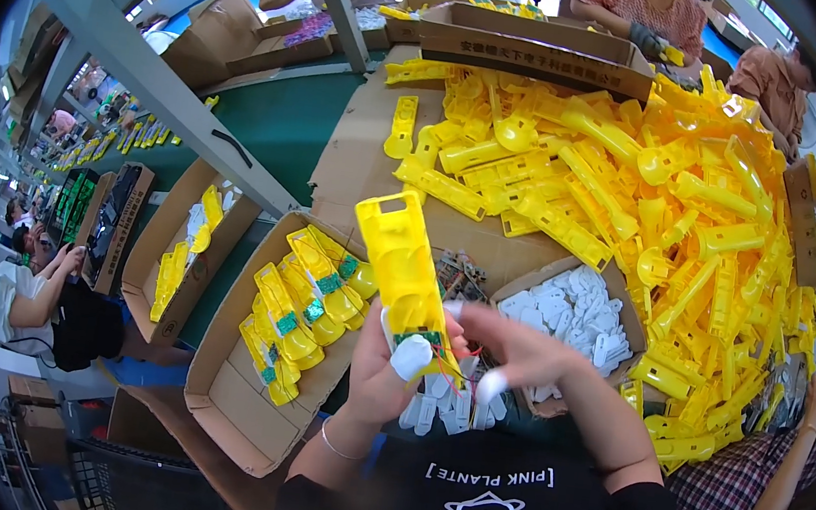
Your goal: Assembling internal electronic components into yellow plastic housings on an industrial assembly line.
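Observation:
My left hand [376,377] is closed around a long yellow plastic housing [398,254], held upright and tilted a little left. A small green circuit board [416,337] sits at the housing's lower end, beside my thumb in a white finger cot. Thin red wires [471,351] come off that end. Close to them on the right is my right hand [528,351], slightly blurred, with white cots on its fingertips. Its thumb and fingers are apart, and I see nothing held between them. Below the housing lie several flat white plastic pieces [451,409].
At left, a cardboard box [215,359] holds several yellow housings with green boards. A box of white pieces [567,314] stands right of my hands. A large heap of yellow housings [627,189] covers the table beyond. Past a metal post runs a green conveyor [272,124]. Co-workers sit around.

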Demonstrator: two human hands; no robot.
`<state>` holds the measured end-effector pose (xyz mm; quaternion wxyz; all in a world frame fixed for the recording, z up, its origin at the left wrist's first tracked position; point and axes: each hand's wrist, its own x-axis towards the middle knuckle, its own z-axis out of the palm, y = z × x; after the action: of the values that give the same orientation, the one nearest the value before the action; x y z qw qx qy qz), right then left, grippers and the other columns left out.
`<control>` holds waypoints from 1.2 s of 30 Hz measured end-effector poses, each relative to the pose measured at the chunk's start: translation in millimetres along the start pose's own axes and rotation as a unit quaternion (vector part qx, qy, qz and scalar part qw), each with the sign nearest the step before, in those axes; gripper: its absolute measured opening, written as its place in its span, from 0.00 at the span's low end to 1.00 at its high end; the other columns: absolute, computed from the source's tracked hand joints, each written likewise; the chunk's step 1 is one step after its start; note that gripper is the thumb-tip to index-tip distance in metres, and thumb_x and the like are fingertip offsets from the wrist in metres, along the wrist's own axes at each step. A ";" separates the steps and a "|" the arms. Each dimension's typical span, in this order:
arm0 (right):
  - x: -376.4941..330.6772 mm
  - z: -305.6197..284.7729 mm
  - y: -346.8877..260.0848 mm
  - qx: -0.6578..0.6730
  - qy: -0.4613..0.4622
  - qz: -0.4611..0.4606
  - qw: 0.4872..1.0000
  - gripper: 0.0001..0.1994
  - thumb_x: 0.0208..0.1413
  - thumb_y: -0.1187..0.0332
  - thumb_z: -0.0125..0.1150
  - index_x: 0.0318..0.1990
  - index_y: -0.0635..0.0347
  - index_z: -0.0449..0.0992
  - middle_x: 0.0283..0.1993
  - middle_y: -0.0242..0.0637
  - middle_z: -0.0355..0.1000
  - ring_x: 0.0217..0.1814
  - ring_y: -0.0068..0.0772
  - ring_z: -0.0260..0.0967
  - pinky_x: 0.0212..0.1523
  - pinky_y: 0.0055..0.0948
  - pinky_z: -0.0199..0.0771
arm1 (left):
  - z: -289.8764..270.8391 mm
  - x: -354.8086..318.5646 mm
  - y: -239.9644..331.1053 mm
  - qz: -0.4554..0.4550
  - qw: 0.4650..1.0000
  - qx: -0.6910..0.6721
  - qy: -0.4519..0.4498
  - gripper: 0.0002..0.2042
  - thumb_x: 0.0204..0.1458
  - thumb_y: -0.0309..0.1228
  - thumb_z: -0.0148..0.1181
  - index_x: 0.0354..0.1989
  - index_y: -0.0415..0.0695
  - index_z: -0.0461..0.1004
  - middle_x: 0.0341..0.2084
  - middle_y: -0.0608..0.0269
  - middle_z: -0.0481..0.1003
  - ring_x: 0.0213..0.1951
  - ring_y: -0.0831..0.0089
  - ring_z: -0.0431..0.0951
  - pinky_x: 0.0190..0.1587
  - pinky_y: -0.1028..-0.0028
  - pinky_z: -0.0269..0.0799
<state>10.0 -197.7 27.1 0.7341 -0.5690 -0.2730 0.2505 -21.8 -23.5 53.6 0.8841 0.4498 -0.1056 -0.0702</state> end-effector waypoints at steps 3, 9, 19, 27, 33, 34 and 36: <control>-13.2 17.4 18.1 -0.171 -0.062 0.153 0.971 0.22 0.46 0.65 0.62 0.45 0.66 0.61 0.36 0.36 0.66 0.42 0.28 0.65 0.43 0.30 0.66 | -14.5 11.8 0.8 -0.027 0.999 -0.028 -0.002 0.20 0.50 0.27 0.52 0.51 0.39 0.56 0.38 0.54 0.68 0.39 0.65 0.72 0.42 0.68 0.70; -9.6 3.9 -37.6 -0.090 0.082 0.234 0.965 0.13 0.47 0.71 0.58 0.37 0.65 0.62 0.30 0.39 0.66 0.31 0.36 0.67 0.33 0.33 0.67 | -42.5 20.5 17.8 0.147 0.703 0.693 -0.055 0.32 0.39 0.16 0.51 0.58 0.39 0.54 0.34 0.56 0.66 0.34 0.61 0.70 0.38 0.68 0.67; 8.8 -51.8 -21.3 -0.794 0.205 -0.127 0.559 0.06 0.43 0.70 0.53 0.24 0.60 0.64 0.24 0.39 0.61 0.24 0.40 0.62 0.25 0.33 0.61 | -32.8 24.9 -1.7 0.116 0.820 0.561 -0.008 0.28 0.44 0.26 0.57 0.55 0.37 0.56 0.37 0.46 0.70 0.38 0.55 0.72 0.40 0.69 0.68; 2.7 1.4 -51.4 -0.460 0.281 -0.164 0.826 0.09 0.46 0.77 0.56 0.36 0.66 0.68 0.28 0.43 0.69 0.31 0.39 0.70 0.31 0.30 0.68 | -21.5 16.3 -17.8 -0.064 0.965 0.252 0.037 0.19 0.43 0.21 0.56 0.45 0.40 0.61 0.33 0.64 0.70 0.36 0.78 0.71 0.40 0.76 0.68; -4.5 45.3 -18.6 -0.323 0.263 -0.126 0.900 0.14 0.47 0.74 0.57 0.39 0.66 0.61 0.27 0.47 0.70 0.27 0.46 0.72 0.25 0.32 0.70 | -3.5 13.6 -28.1 0.026 0.981 0.192 0.029 0.18 0.47 0.23 0.55 0.46 0.40 0.58 0.35 0.62 0.69 0.37 0.77 0.70 0.43 0.77 0.66; -4.5 45.2 -14.3 -0.332 0.257 -0.140 0.897 0.15 0.48 0.74 0.56 0.40 0.68 0.59 0.27 0.47 0.70 0.26 0.46 0.71 0.24 0.33 0.70 | -2.5 12.4 -28.4 0.026 0.981 0.192 0.029 0.18 0.47 0.23 0.55 0.46 0.40 0.58 0.35 0.62 0.69 0.37 0.77 0.70 0.43 0.77 0.66; -4.7 47.6 -15.8 -0.348 0.265 -0.173 0.883 0.15 0.48 0.74 0.56 0.40 0.68 0.59 0.27 0.47 0.70 0.26 0.46 0.71 0.24 0.32 0.70 | -1.0 10.5 -28.8 0.045 0.977 0.208 0.022 0.19 0.48 0.25 0.55 0.47 0.40 0.57 0.35 0.62 0.68 0.38 0.76 0.70 0.44 0.76 0.66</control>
<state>-25.2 -171.2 51.6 0.5658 -0.7766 -0.2322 -0.1512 -12.3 -41.9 31.0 0.7758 0.6198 -0.1180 0.0030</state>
